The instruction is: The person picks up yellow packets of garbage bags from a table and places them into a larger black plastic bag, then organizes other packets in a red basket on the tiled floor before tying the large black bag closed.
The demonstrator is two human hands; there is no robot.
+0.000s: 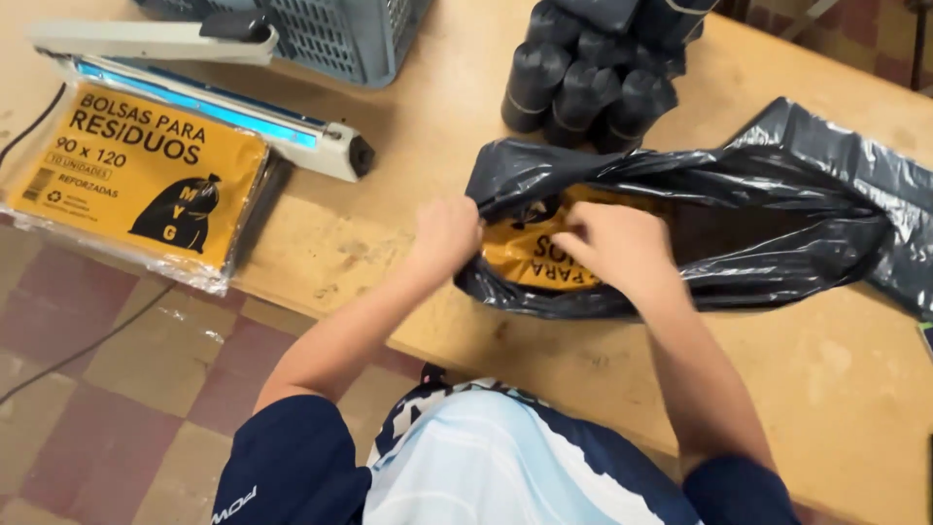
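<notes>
**Hands at the mouth of a black bag**

Both hands work at the open end of a large black plastic bag (pixel 777 233) lying on the wooden table (pixel 855 389). The left hand (pixel 445 233) pinches the bag's rim at its near-left corner, fingers closed on the film. The right hand (pixel 622 245) reaches just inside the mouth, fingers curled over a yellow printed sheet (pixel 520 255) that shows within the opening; whether it grips the sheet or only presses on it, I cannot tell.

The bag's long axis runs from the hands away to the right, its mouth toward the left hand and its crumpled far end well off beyond the right forearm. The yellow sheet sits between the two hands, touching the right one, which is the nearer.

Beyond the hands stands a cluster of black bag rolls (pixel 593 83), near the bag's upper edge but apart from it. Farther left lies a heat sealer (pixel 233 107) with a blue strip and raised arm, then a flat clear-wrapped pack with a yellow label (pixel 136 185) overhanging the table edge. A grey plastic crate (pixel 340 34) stands behind the sealer. Nothing lies between the hands and the bag's mouth.
</notes>
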